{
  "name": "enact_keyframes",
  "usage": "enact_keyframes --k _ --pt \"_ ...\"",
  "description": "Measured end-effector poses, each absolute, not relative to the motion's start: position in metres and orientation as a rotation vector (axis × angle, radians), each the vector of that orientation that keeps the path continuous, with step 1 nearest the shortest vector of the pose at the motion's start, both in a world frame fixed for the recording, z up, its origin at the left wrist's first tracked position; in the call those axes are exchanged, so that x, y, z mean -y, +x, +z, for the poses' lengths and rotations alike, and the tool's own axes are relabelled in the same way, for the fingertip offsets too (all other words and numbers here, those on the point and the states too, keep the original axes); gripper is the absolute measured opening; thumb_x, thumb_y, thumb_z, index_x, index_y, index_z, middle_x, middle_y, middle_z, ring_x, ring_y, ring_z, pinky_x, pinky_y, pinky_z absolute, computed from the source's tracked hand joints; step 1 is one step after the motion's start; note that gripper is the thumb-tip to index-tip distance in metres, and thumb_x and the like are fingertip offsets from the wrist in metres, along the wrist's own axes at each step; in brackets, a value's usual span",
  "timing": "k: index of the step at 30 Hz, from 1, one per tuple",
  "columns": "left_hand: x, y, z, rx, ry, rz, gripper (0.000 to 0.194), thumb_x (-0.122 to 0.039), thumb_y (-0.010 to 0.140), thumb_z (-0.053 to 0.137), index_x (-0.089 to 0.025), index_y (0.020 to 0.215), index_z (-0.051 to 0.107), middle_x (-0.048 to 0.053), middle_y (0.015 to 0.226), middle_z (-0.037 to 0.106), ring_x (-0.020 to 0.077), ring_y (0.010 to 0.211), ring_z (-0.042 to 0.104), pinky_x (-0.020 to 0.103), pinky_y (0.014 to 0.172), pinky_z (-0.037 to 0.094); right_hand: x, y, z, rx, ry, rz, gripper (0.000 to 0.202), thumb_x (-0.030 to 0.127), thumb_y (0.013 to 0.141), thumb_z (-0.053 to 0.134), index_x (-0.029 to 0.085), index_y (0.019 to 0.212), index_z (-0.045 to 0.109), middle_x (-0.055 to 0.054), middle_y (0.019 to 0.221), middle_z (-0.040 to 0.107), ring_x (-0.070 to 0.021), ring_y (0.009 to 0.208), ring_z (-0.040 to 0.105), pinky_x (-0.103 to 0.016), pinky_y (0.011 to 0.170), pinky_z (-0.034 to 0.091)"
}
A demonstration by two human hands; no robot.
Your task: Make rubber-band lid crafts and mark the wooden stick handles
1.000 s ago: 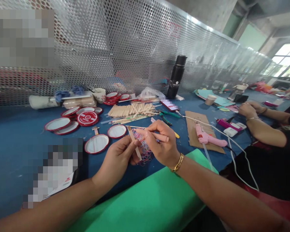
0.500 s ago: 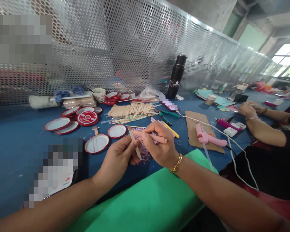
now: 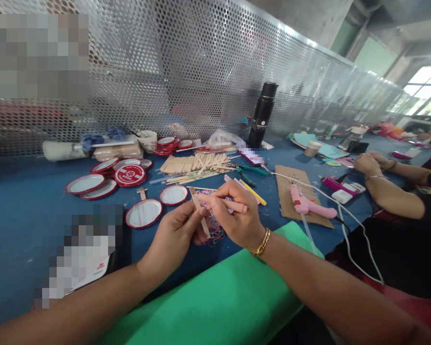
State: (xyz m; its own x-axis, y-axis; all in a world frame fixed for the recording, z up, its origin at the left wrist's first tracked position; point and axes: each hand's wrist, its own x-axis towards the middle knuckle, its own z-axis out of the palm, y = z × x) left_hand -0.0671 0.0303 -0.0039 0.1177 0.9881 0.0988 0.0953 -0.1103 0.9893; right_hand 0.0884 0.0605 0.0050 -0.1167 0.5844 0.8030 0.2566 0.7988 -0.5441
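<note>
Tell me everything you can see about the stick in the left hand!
The stick is thin, flat and pale, like wood, with a darker brown far end. The left hand pinches it between thumb and fingers, aslant above tangled threads. A pink marker in the right hand points at it near that end; whether it touches, I can't tell.

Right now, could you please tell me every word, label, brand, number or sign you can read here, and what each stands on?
"FASHION": on the black flask; the short word after it is too small to be sure of.
Red jar lid: white print, too small to read.
Dark-framed touchscreen device: a small red mark, too blurred to read.
Smartphone: screen pixelated, nothing legible.
</note>
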Motion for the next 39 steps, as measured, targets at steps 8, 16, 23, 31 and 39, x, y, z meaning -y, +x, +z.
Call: enact_keyframes --k 8,16,23,31,39 --pt "-0.0301 -0.0669 -0.0059 -1.151 1.418 1.139 0.032 -0.046 0.089 0.062 -0.018 0.073 0.06 -0.002 0.053 0.06 0.0116 0.047 0.054 0.02 0.047 0.045 -0.0601 0.0889 0.005 1.693 -0.658 0.323 0.009 0.02 0.089 0.06 0.021 0.08 0.061 0.001 0.072 0.064 -0.0133 0.066 0.059 -0.028 0.063 0.047" --pt "-0.0308 -0.0673 -0.0052 -1.168 1.403 1.138 0.032 -0.047 0.089 0.063 -0.018 0.075 0.06 -0.003 0.052 0.06 0.0117 0.046 0.054 0.021 0.046 0.044 -0.0606 0.0895 0.0054 1.672 -0.675 0.321 0.012 0.021 0.089 0.059 0.021 0.077 0.059 0.002 0.07 0.061 -0.0125 0.063 0.057 -0.027 0.06 0.047" --pt "-0.0298 -0.0659 -0.0034 -1.161 1.398 1.136 0.035 -0.048 0.088 0.063 -0.018 0.07 0.059 -0.002 0.052 0.061 0.011 0.046 0.054 0.02 0.046 0.045 -0.0607 0.0891 0.0063 1.698 -0.683 0.309 0.012 0.022 0.089 0.058 0.022 0.077 0.059 0.002 0.07 0.063 -0.013 0.063 0.057 -0.027 0.06 0.048" --pt "-0.0292 -0.0671 -0.0034 -1.156 1.406 1.139 0.034 -0.047 0.088 0.062 -0.018 0.07 0.059 -0.003 0.052 0.06 0.0108 0.047 0.054 0.02 0.047 0.045 -0.0607 0.089 0.0061 1.704 -0.662 0.324 0.01 0.021 0.089 0.059 0.022 0.079 0.06 0.001 0.072 0.064 -0.0134 0.065 0.06 -0.027 0.062 0.048" --pt "-0.0306 -0.0661 -0.0046 -1.16 1.397 1.148 0.033 -0.047 0.088 0.064 -0.019 0.072 0.06 -0.003 0.051 0.06 0.0112 0.046 0.053 0.02 0.046 0.044 -0.0602 0.0897 0.0068 1.678 -0.681 0.31 0.011 0.021 0.089 0.059 0.022 0.078 0.059 0.001 0.071 0.063 -0.0129 0.063 0.058 -0.027 0.06 0.047"
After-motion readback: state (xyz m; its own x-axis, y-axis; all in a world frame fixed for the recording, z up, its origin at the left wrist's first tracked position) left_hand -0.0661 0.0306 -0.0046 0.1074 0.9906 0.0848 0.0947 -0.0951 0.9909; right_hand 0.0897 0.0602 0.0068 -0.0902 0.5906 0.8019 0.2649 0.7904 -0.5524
